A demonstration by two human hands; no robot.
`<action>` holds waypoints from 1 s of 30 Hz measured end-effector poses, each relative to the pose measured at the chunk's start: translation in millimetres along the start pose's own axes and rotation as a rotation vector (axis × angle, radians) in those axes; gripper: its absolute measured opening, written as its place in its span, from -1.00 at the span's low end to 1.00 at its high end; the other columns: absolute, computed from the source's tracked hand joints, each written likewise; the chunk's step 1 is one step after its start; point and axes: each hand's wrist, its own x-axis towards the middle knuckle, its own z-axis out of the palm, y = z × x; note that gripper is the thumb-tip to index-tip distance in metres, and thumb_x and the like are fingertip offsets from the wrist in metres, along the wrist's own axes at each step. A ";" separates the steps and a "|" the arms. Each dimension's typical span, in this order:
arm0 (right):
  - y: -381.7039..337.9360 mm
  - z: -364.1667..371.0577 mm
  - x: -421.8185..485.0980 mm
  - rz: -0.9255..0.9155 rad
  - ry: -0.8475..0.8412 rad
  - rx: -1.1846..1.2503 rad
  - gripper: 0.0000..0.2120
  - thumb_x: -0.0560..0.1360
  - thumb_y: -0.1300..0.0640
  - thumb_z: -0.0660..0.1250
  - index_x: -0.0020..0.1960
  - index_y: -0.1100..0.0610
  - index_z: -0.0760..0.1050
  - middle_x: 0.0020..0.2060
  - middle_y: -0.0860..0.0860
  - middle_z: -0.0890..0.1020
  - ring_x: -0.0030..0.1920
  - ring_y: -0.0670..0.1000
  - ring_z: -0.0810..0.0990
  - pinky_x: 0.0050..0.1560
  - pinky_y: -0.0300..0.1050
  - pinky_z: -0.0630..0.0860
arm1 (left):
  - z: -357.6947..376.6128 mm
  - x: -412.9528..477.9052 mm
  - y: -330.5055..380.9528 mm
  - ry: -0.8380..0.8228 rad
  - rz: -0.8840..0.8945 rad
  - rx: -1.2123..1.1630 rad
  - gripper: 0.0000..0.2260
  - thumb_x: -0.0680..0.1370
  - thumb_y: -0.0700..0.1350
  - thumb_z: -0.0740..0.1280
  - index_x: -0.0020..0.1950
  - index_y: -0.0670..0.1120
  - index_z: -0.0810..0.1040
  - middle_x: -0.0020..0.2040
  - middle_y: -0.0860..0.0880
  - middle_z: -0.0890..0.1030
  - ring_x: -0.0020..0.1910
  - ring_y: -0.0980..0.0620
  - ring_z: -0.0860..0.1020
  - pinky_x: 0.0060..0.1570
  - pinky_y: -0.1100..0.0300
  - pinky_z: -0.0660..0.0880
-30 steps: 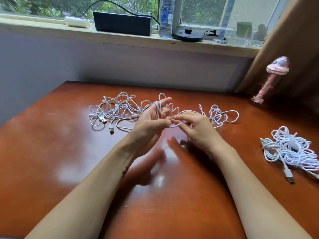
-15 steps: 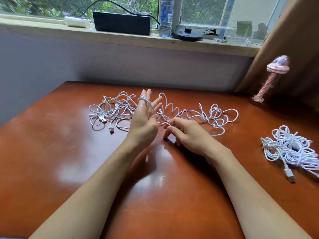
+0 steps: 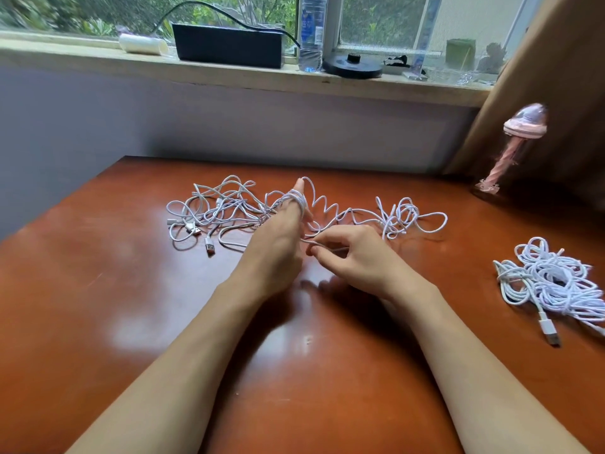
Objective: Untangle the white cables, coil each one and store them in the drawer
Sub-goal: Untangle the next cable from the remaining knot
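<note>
A tangle of white cables point(image 3: 222, 213) lies on the brown table point(image 3: 98, 290), stretching right to a knotted clump point(image 3: 401, 217). My left hand point(image 3: 278, 247) stands upright in the middle with its fingers straight, and several turns of one white cable point(image 3: 296, 199) are wound round them. Just to its right, my right hand point(image 3: 357, 253) pinches a strand of that same cable low over the table. The drawer is not in view.
A second heap of white cable point(image 3: 553, 280) with a USB plug lies at the right table edge. A pink ornament point(image 3: 510, 149) stands at the back right by a curtain. A black box point(image 3: 229, 44), a bottle point(image 3: 312, 31) and small items sit on the windowsill.
My left hand straightened its fingers and now carries wound turns of cable. My right hand dropped lower toward the table, still pinching the strand.
</note>
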 end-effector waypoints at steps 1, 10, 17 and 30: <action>0.3 -2.3 0.6 -0.023 0.033 -0.032 -0.87 0.50 0.11 0.42 -0.02 0.09 0.72 -0.19 -0.08 0.70 -0.19 -0.11 0.64 -0.09 -0.15 0.57 | -1.0 -0.5 -0.9 -0.027 0.001 0.026 -0.48 0.51 -0.24 0.13 0.50 -0.12 0.29 0.11 -0.11 0.58 0.01 -0.18 0.55 0.02 0.03 0.45; 0.7 -26.1 3.1 -0.031 0.244 -0.280 -0.57 0.36 -0.40 0.35 -0.17 -0.04 0.68 -0.29 -0.15 0.68 -0.32 -0.14 0.55 -0.24 -0.01 0.56 | -7.3 -2.5 9.4 -0.020 -0.034 0.051 -0.75 0.45 0.03 0.18 -0.36 -0.04 0.24 -0.46 0.01 0.35 -0.38 -0.10 0.33 -0.39 0.05 0.25; 4.2 -35.4 3.3 -0.122 0.272 -0.176 -0.82 0.47 -0.10 0.50 -0.09 0.01 0.70 -0.21 -0.09 0.63 -0.22 -0.04 0.57 -0.15 0.06 0.54 | -12.7 0.8 12.8 -0.115 -0.261 -0.253 -0.80 0.31 0.00 0.25 -0.47 -0.05 0.52 -0.52 0.02 0.39 -0.42 0.02 0.39 -0.34 0.04 0.29; 13.3 -15.4 4.0 0.015 0.167 0.069 -0.82 0.64 0.16 0.30 0.16 0.06 0.66 -0.05 0.01 0.60 -0.05 0.00 0.60 0.06 0.03 0.55 | -13.4 2.4 33.9 -0.232 -0.395 -1.290 -0.70 0.52 -0.14 0.22 0.03 -0.27 0.68 -0.54 -0.05 0.33 -0.54 0.03 0.09 -0.25 -0.03 -0.07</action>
